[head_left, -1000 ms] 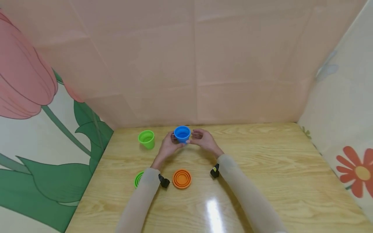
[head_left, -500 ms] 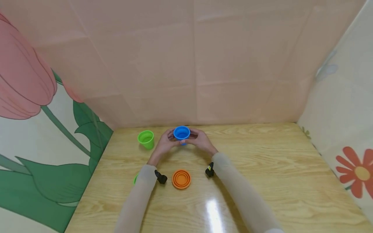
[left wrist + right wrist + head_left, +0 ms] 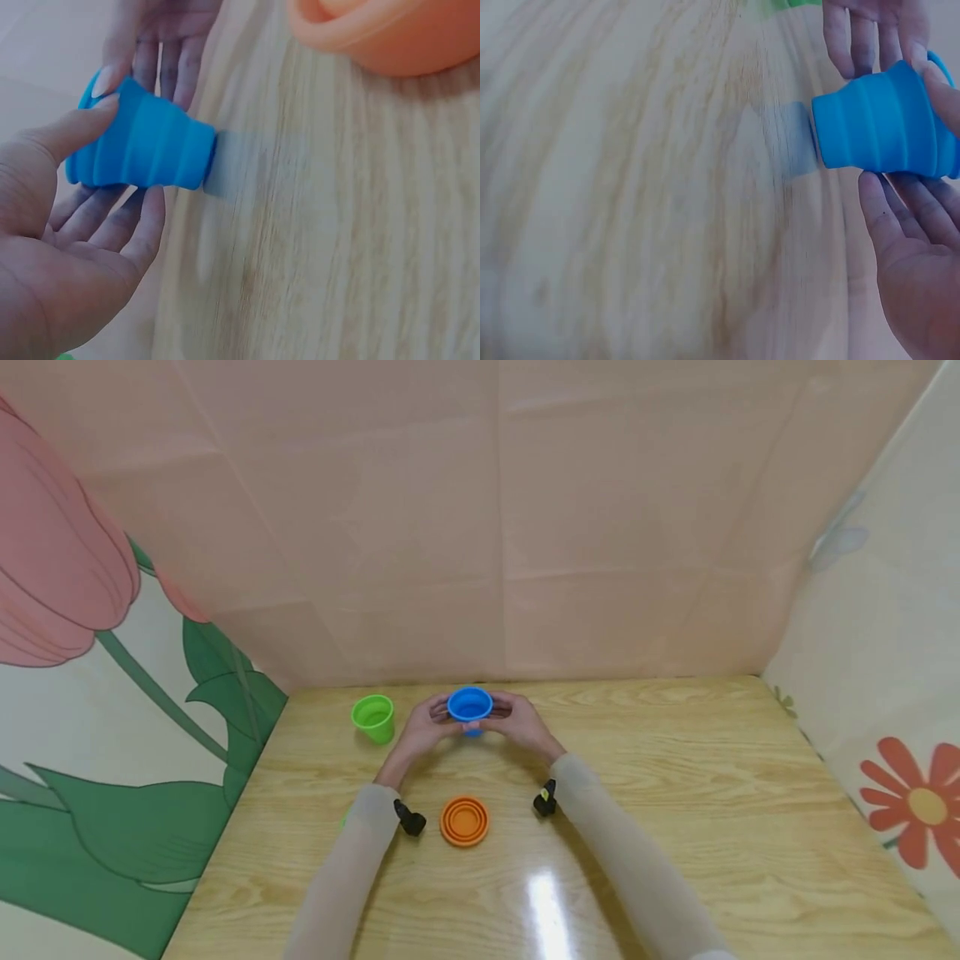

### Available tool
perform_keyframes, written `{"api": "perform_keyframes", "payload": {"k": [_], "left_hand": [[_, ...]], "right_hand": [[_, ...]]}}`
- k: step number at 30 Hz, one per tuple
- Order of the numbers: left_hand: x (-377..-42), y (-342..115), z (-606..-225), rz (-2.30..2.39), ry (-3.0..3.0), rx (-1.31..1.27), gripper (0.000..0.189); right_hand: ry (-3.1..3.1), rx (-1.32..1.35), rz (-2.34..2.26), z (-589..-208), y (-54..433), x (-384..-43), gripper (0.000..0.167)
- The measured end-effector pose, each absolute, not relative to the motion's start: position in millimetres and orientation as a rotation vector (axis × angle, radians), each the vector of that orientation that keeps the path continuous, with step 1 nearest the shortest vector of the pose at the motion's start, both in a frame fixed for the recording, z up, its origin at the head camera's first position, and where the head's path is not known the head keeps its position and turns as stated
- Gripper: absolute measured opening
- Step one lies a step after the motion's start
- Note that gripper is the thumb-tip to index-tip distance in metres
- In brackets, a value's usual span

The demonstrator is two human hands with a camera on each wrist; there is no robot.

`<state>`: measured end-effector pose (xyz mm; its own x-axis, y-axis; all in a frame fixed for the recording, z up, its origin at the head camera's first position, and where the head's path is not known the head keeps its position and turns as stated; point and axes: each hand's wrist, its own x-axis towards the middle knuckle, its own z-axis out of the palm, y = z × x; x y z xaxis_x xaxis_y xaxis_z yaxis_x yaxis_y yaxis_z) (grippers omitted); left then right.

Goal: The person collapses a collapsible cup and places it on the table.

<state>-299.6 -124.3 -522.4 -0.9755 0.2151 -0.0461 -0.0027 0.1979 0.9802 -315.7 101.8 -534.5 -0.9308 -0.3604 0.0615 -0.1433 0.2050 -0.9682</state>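
A blue collapsible cup (image 3: 470, 703), pulled out to its ribbed cone shape, is upright near the far table edge, rim up. My left hand (image 3: 423, 731) grips it from the left, and my right hand (image 3: 525, 727) from the right. Both thumbs press the near side by the rim, their tips close together, with the other fingers around the sides. In the left wrist view the base of the blue cup (image 3: 150, 139) is right at the tabletop; I cannot tell whether it touches. The right wrist view shows the fingers of my right hand (image 3: 922, 262) along the wall.
A green cup (image 3: 373, 719), also extended, stands to the left. An orange collapsible cup (image 3: 464, 821), folded flat, lies between my forearms. A sliver of another green thing (image 3: 346, 816) shows beside my left sleeve. The wooden table (image 3: 712, 827) ends at a pink backdrop (image 3: 390, 527).
My right hand has moved left onto the blue cup, its thumb now meeting the left thumb at the near side. My left forearm has shifted left, covering more of the folded green cup.
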Motion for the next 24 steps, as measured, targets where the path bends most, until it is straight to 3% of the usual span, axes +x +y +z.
{"api": "perform_keyframes", "payload": {"k": [13, 24], "left_hand": [[-273.7, -108.0, -511.0, 1.826, 2.352, 0.255, 0.069], [-238.8, -85.8, -492.6, 1.824, 2.261, 0.346, 0.058]], "right_hand": [[2.432, -0.501, -1.704, -517.7, 124.8, -288.8, 0.054], [2.463, -0.495, -1.69, -499.3, 156.7, -243.2, 0.059]]}}
